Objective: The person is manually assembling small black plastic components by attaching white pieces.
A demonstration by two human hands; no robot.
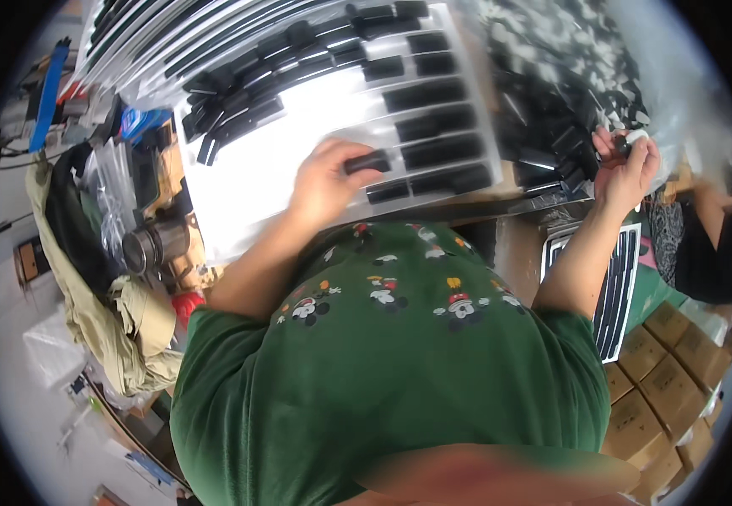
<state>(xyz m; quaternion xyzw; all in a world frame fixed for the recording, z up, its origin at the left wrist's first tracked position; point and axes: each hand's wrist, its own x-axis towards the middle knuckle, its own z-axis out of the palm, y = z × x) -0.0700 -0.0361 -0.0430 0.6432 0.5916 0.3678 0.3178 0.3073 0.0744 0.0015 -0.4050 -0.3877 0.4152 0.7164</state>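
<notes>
I have the left hand [329,180] pinching a black piece [370,162], jutting rightward from the grip, long axis sideways, right hand [626,171] pinching a small white piece [637,135].

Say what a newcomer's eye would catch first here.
Probably the glaring white tray at upper centre, where the left hand holds a black piece. Next, the heap of black and white parts at upper right, with the right hand at its edge holding a small white part. The green shirt fills lower centre.

Bright glare on white tray [248,173]
</notes>
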